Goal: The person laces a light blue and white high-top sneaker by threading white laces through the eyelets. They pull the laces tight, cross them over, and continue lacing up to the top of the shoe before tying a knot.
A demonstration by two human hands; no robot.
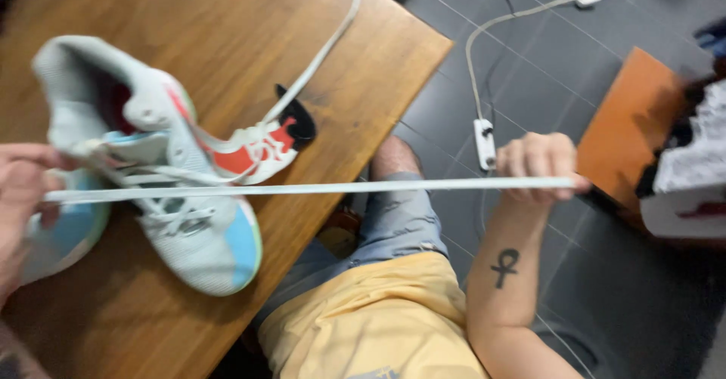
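Both hands stretch white lace [318, 188] horizontally, left-right.

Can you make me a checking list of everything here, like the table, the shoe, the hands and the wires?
Surface: brown wooden table, scuffed.
Job's things: white high-top shoe with blue and red patches lying on the table; flat white lace pulled taut between both hands.
Clutter: nothing seen on the table.
Grippers: left hand pinches one lace end by the shoe; right hand grips the other end, off the table.
Cables: white power strip and cord on the floor.
Surroundings: dark tiled floor; orange stool.
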